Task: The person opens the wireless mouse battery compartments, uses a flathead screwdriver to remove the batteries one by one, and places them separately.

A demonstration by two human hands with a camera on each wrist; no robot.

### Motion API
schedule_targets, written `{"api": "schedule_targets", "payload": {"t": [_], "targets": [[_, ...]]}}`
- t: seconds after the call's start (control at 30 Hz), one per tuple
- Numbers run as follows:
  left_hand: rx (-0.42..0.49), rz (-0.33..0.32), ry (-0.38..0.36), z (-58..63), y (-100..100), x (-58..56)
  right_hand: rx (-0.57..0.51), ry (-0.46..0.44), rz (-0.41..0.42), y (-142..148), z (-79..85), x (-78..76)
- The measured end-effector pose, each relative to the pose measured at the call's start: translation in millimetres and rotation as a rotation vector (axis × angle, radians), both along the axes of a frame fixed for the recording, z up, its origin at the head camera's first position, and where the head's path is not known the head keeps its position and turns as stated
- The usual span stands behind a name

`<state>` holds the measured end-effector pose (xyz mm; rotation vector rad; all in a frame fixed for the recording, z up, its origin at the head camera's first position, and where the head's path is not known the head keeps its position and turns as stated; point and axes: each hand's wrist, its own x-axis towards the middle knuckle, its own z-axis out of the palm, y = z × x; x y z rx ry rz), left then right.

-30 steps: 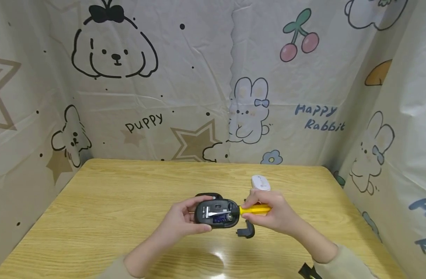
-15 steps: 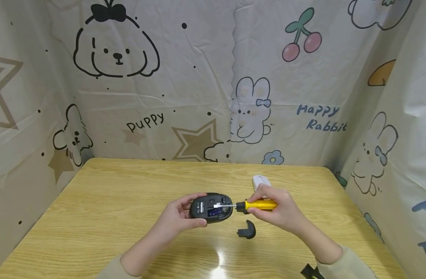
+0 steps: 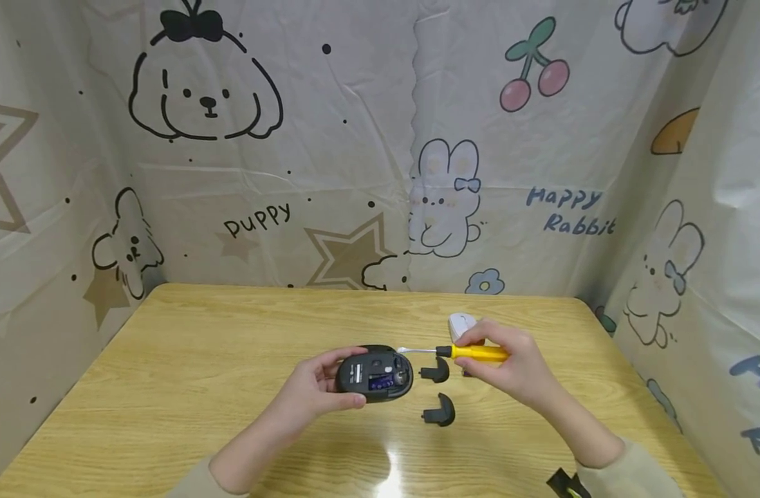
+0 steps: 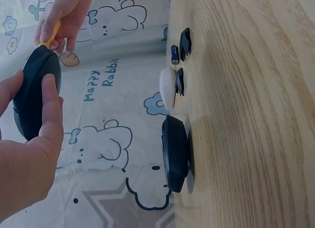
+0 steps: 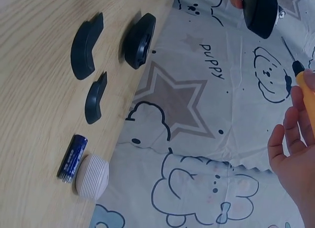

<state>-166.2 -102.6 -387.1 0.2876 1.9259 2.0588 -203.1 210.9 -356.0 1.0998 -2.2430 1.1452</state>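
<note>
Left hand (image 3: 320, 387) is clamping on a black mouse (image 3: 353, 375), thumb along the near edge, fingers round the far side. Mouse is being held up off the table (image 3: 230, 353), underside facing the head camera, battery bay lying open and a blue battery (image 3: 382, 382) showing inside.

Right hand (image 3: 520, 363) is pinching a yellow-handled screwdriver (image 3: 484, 353) between thumb and fingers, shaft pointing toward the mouse. In the right wrist view the tip is hovering just beside the mouse — gap visible, not touching.

On the table, two curved black covers (image 3: 438, 411) are lying near each other, to the right of the held mouse in the head view. A second black mouse (image 4: 175, 154) is resting on the tabletop, mostly hiding behind the held one in the head view. A white rounded item (image 5: 92, 178) is sitting beyond the right hand, a loose blue cell (image 5: 73, 158) lying just beside it.

Printed cloth (image 3: 348, 159) is hanging behind the table — puppy, rabbits, cherries, stars. Pale sleeves (image 3: 628, 474) are covering the forearms. Something dark (image 3: 563, 482) is showing by the right sleeve, too cut off to identify.
</note>
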Motion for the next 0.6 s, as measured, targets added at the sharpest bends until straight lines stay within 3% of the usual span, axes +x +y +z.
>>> {"api": "schedule_targets", "payload": {"t": [0.33,0.6], "targets": [[-0.025,-0.024,0.016,-0.9,-3.7,1.6,0.004,-0.009,-0.104,13.2,0.2,-2.4],[-0.043,0.001,0.014,0.5,-7.2,3.9,0.017,0.008,-0.195,28.9,-3.0,-6.7]]}}
